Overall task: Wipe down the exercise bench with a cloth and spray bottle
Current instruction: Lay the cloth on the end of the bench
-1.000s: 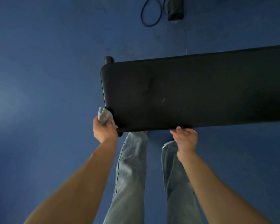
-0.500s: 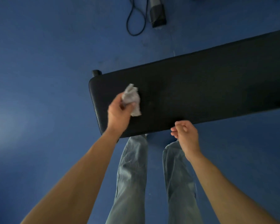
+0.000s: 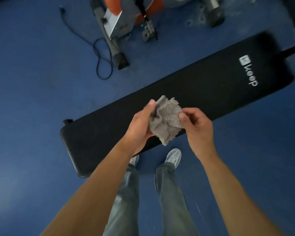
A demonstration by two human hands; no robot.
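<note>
Cloth [image 3: 165, 120], grey and bunched up, sits between both hands above the black bench surface [image 3: 203, 86]. Left hand [image 3: 140, 126] fingers wrap its 9 o'clock side; right hand [image 3: 197, 126] fingers pinch the 3 o'clock edge.

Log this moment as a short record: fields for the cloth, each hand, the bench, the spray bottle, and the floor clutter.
cloth: grey cloth, bunched, held above the bench, off its surface
left hand: left hand grips the cloth's left side
right hand: right hand pinches its right edge
bench: black bench, flat, white logo near far end
spray bottle: not in view
floor clutter: exercise machine and black cable beyond the bench
</note>
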